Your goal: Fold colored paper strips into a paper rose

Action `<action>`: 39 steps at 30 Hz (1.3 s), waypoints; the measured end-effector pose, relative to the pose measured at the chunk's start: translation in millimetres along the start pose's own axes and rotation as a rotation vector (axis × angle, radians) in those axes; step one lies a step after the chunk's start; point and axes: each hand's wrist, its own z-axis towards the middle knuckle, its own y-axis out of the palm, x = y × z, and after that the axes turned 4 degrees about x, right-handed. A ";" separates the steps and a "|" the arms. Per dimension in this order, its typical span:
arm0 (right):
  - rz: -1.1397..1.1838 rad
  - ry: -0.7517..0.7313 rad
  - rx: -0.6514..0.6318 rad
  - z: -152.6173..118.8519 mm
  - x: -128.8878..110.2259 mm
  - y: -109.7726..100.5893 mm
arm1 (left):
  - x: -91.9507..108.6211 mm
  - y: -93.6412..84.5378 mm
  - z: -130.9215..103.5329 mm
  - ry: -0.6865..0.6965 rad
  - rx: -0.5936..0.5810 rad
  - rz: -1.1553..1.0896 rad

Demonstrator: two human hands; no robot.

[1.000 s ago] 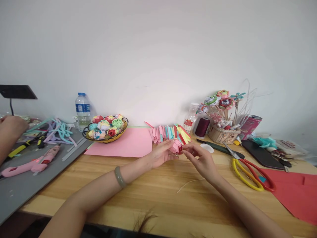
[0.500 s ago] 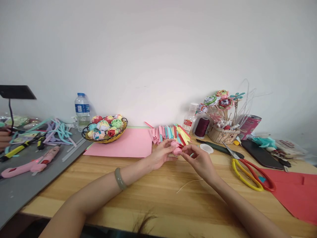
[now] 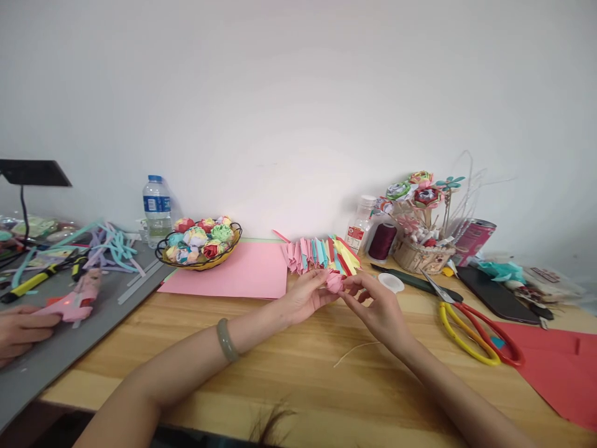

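A small pink paper flower [image 3: 334, 282] is held above the wooden table, between my two hands. My left hand [image 3: 308, 296] grips it from the left with thumb and fingers. From the right, my right hand [image 3: 374, 303] pinches at the flower's edge, where a bit of red shows. Just behind them lies a row of folded paper strips [image 3: 314, 254] in pink, blue, red and yellow. A thin pale string [image 3: 355, 351] lies on the table below my right hand, and a small white round lid [image 3: 390, 282] rests beyond it.
At left, another person's hand [image 3: 23, 333] holds a pink glue gun [image 3: 74, 305] over a grey mat [image 3: 109, 323]. A basket of paper balls [image 3: 200, 264] sits on pink paper [image 3: 252, 274]. Scissors [image 3: 469, 333], a thread spool [image 3: 382, 241] and red paper [image 3: 559, 367] are at right.
The other person's hand has come to the pink glue gun and grasped it, turning it. My hands keep the flower in nearly the same spot, with fingers slightly shifted.
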 end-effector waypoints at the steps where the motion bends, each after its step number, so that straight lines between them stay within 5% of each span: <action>1: -0.003 0.011 0.005 0.1 0.2 0.5 | -0.5 -0.7 0.3 0.002 0.007 -0.009; 26: 0.276 0.256 -0.135 6.4 1.4 -0.9 | 1.8 1.5 -0.4 -0.099 0.121 0.145; 39: 0.442 0.514 -0.234 12.1 3.3 -10.0 | 2.7 8.5 -2.5 0.085 0.240 0.421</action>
